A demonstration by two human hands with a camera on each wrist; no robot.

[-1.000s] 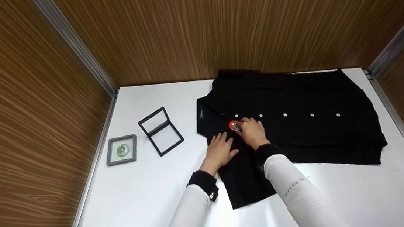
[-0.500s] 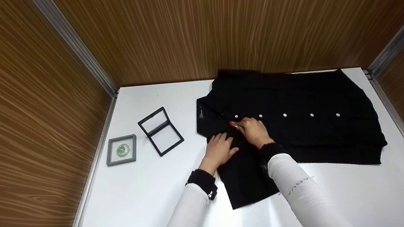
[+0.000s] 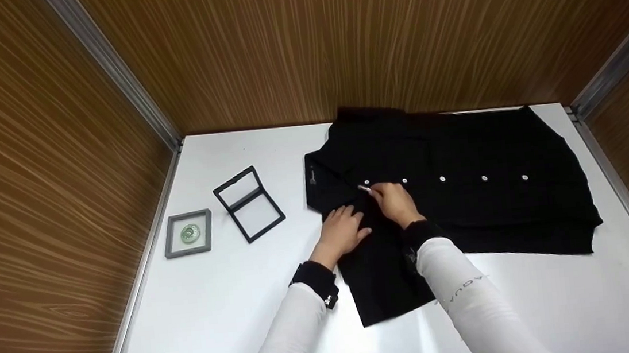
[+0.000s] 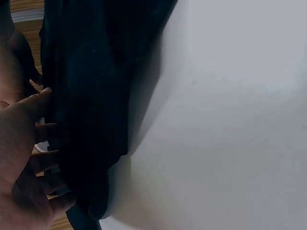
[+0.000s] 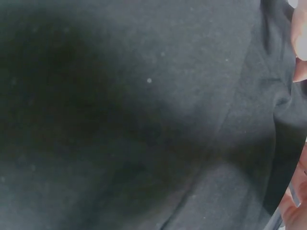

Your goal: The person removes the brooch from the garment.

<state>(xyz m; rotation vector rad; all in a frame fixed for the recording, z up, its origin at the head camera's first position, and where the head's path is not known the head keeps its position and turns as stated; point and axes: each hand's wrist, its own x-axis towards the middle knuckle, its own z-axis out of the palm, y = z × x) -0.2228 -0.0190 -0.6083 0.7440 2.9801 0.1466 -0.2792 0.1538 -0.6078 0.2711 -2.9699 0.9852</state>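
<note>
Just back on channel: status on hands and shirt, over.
Left hand rests on black shirt. Right hand pinches small item at shirt front. Black frame and grey frame off left, not in the way.

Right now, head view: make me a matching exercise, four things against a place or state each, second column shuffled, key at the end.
Column 1
1. left hand
2. right hand
3. black hinged frame
4. grey square frame

Column 2
A. opened out, untouched, in the middle of three neighbours
B. surrounds a green disc
C. fingers laid on the black shirt, pinching nothing
D. pinches a small item

Pairs: 1-C, 2-D, 3-A, 4-B
</note>
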